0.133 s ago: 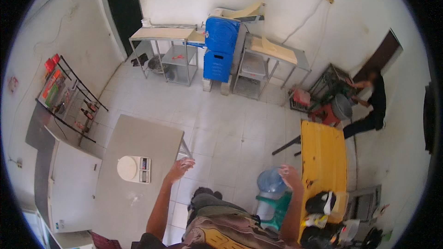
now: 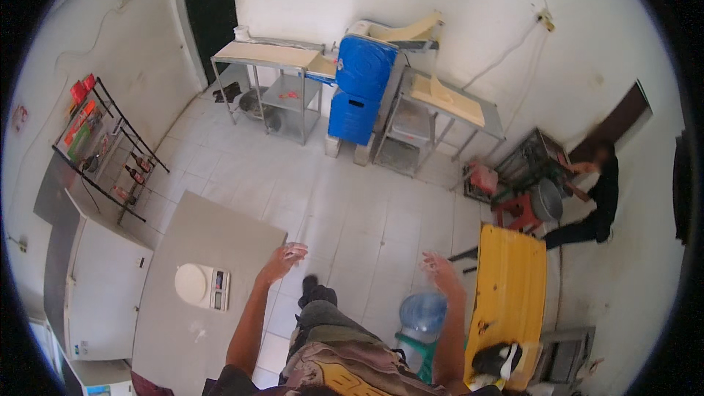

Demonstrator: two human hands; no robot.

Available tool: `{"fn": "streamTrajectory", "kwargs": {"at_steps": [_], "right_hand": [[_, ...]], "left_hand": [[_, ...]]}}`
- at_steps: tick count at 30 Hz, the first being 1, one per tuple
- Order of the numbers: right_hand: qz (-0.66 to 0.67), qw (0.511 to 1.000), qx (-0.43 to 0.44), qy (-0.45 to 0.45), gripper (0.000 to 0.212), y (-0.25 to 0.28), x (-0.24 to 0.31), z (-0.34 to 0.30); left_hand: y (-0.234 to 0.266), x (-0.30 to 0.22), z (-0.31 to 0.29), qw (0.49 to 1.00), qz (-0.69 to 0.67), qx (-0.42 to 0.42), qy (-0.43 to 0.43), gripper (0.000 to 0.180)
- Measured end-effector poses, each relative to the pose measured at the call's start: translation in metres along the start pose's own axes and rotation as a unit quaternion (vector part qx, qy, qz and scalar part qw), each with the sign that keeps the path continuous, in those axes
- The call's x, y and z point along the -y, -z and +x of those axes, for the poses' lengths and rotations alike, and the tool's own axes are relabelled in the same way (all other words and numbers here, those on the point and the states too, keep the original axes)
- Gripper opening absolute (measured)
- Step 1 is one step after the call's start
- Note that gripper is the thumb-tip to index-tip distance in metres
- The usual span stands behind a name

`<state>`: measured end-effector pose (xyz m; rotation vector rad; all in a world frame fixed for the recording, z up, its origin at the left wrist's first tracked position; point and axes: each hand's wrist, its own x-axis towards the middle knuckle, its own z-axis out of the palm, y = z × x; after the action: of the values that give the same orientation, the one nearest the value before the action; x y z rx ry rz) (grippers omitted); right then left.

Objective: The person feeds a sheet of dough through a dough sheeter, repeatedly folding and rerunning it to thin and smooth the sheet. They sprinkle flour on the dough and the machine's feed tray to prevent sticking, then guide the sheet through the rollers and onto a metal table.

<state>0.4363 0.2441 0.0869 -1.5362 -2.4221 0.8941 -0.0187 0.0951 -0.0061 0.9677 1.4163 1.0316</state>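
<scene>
My left hand (image 2: pixel 284 261) hangs in the air past the right edge of the grey table (image 2: pixel 246 249), whitish powder on its loosely bent fingers. No object shows in it. Over the tiled floor, my right hand (image 2: pixel 443 276) is raised with its fingers apart, also dusted white and slightly blurred. It holds nothing and is nearest to a blue water jug (image 2: pixel 423 312) below it, which stands by a green plastic stool (image 2: pixel 419 356). On the grey table rests a white kitchen scale (image 2: pixel 219 290) with a round pale plate.
Ahead, a blue machine (image 2: pixel 364 66) stands between metal tables bearing sheets of dough (image 2: pixel 268 53). To the right is a yellow table (image 2: pixel 506 286) with scissors and a black bag. Beyond it, a person in dark clothes (image 2: pixel 605 187) works near a grey bucket (image 2: pixel 545 200). A rack (image 2: pixel 110 148) stands left.
The view has shifted forward and tilted, so the room sits lower in it. My right hand has come inward and one foot shows further forward. Both hands stay empty.
</scene>
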Motion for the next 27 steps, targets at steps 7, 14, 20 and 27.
{"fn": "streamTrajectory", "kwargs": {"at_steps": [7, 14, 20, 27], "right_hand": [[-0.010, 0.999, -0.046, 0.017, 0.045, 0.055, 0.024, 0.253], [-0.027, 0.993, -0.099, 0.058, 0.042, 0.126, 0.038, 0.441], [0.035, 0.979, -0.102, 0.174, 0.039, 0.167, 0.079, 0.599], [-0.013, 0.962, -0.142, 0.235, 0.032, 0.230, 0.130, 0.799]], "left_hand": [[0.074, -0.062, 0.234, 0.995, 0.053, -0.018, -0.082, 0.028], [0.097, -0.193, 0.450, 0.971, 0.205, 0.019, -0.124, 0.034], [0.106, -0.289, 0.596, 0.958, 0.218, 0.017, -0.184, 0.033], [0.132, -0.400, 0.793, 0.892, 0.272, -0.058, -0.358, 0.036]]}}
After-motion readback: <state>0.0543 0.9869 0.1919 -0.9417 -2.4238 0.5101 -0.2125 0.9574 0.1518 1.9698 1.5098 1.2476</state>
